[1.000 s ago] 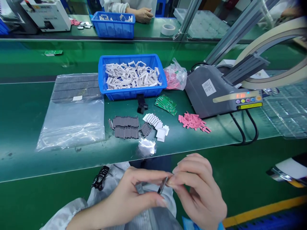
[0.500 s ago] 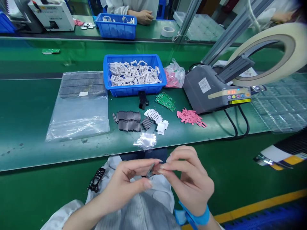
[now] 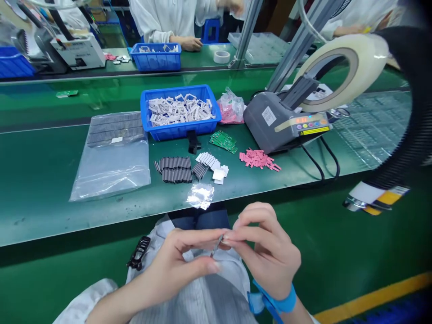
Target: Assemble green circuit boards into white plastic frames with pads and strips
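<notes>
Through the head camera I watch the left hand (image 3: 175, 263) hold a thin grey piece (image 3: 216, 247) edge-up between thumb and forefinger. Those two stand moderately apart, with the piece bridging the gap at a slant. The piece sits in front of the person's pale striped clothing, just off the near edge of the green workbench (image 3: 43, 189). It is too small for me to tell exactly what it is.

The right hand (image 3: 266, 252) has thumb and forefinger pinched together at the piece's upper end, the other fingers curled loosely above. The contact is hidden, so I cannot tell what that pinch has hold of. A blue wrist strap (image 3: 286, 302) circles the right wrist.

On the bench beyond the hands, I see clear plastic film pieces (image 3: 200, 194) near the edge. Behind them lie two rows of dark strips (image 3: 175, 170), and to the right of those, white square pads (image 3: 219, 173). Green circuit boards (image 3: 223, 141) are fanned out farther back, with a heap of pink pieces (image 3: 258, 159) to their right. A blue bin (image 3: 168, 132) is filled with white plastic frames (image 3: 178, 110); left of it is a clear bag (image 3: 114, 175) with dark strips at its far end. To the right stands a grey tape dispenser (image 3: 270, 121) carrying a large tape roll (image 3: 367, 49). Across the partition, I can make out a co-worker's hand (image 3: 192, 44) resting beside another blue bin (image 3: 157, 63).
</notes>
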Demonstrator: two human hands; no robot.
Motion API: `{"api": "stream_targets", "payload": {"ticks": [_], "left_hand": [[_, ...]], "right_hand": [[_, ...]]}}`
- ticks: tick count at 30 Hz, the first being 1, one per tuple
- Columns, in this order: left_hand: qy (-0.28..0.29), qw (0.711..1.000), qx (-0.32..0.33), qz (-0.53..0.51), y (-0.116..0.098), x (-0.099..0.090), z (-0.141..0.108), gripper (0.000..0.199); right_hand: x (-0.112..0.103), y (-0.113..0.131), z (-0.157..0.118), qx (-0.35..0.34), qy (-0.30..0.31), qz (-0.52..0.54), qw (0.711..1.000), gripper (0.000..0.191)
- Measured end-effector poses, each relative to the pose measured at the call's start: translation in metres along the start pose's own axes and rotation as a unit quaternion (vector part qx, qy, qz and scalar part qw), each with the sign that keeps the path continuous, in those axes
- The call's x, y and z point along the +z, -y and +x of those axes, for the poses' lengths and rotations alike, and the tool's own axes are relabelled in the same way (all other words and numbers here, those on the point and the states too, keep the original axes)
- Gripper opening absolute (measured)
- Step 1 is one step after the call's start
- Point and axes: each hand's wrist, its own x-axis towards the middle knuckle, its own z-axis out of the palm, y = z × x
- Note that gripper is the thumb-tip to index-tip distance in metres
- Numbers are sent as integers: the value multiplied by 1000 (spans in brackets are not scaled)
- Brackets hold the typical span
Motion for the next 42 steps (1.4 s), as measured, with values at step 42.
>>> {"api": "stream_targets", "payload": {"ticks": [42], "left_hand": [[65,985,-35,154,9,47,60,43]], "right_hand": [[-64,-37,-14,43,-63,3,997,7]]}}
